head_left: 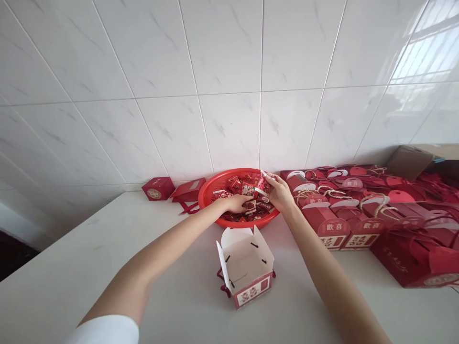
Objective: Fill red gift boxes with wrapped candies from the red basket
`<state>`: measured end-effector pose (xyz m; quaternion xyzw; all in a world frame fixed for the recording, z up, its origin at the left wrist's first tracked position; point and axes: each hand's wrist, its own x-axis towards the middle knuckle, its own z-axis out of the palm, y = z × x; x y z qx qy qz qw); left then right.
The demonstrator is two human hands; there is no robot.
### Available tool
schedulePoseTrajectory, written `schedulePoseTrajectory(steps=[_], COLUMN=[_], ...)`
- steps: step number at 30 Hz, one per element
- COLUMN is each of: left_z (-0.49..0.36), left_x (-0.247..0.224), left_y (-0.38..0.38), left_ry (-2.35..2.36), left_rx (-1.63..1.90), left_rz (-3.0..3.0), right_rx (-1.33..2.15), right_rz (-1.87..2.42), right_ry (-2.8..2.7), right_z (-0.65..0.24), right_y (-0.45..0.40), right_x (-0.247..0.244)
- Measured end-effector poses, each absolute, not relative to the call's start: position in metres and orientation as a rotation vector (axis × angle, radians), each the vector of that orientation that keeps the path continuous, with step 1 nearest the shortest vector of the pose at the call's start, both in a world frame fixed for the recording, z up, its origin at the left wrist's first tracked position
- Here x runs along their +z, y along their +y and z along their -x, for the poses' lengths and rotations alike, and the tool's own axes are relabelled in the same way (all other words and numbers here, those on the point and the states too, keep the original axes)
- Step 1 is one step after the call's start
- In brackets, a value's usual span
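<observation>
A red plastic basket (204, 193) holds many small wrapped candies (234, 182), mostly red. Reaching in from the left, my left hand (235, 204) is closed with its fingertips on a wrapped candy (250, 207). At the basket's right rim, my right hand (279, 192) pinches a red-and-white wrapped candy (261, 185); its far fingers are partly hidden. Just in front of the basket stands an open red gift box (253, 291), its white flaps raised and its white inside showing, with dark red cord at its sides.
Rows of closed red gift boxes (326, 222) with cord handles fill the right side of the white table (107, 258). A small red box (158, 188) and a folded red box (188, 190) lie left of the basket. Behind runs a tiled wall (229, 124); a brown carton (409, 161) stands far right.
</observation>
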<state>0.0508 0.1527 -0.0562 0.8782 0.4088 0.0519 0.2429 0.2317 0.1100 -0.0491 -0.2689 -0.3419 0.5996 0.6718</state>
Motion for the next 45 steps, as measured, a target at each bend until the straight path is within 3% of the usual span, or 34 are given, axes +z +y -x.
schedulePoseTrajectory(steps=[8, 12, 18, 30, 39, 45], left_z=[-0.061, -0.051, -0.045, -0.081, -0.085, -0.078], left_x=[-0.052, -0.048, -0.037, -0.037, -0.035, -0.034], left_y=[0.163, 0.166, 0.167, 0.151, 0.153, 0.152], left_ry=[1.127, 1.149, 0.928, 0.814, 0.911, 0.973], left_rx=[0.044, 0.24, 0.851, 1.164, 1.181, 0.783], left_rz=[-2.308, -2.24, -1.803, -1.754, -1.575, -1.831], right_rx=[1.358, 1.374, 1.388, 1.379, 1.284, 1.187], right_rz=[0.601, 0.555, 0.546, 0.585, 0.598, 0.58], right_ry=[-0.717, -0.759, -0.804, -0.805, -0.704, -0.634], right_z=[-0.231, -0.232, -0.233, -0.234, -0.233, -0.234], right_y=[0.112, 0.113, 0.115, 0.114, 0.116, 0.117], right_x=[-0.049, -0.05, -0.053, -0.052, -0.054, -0.054])
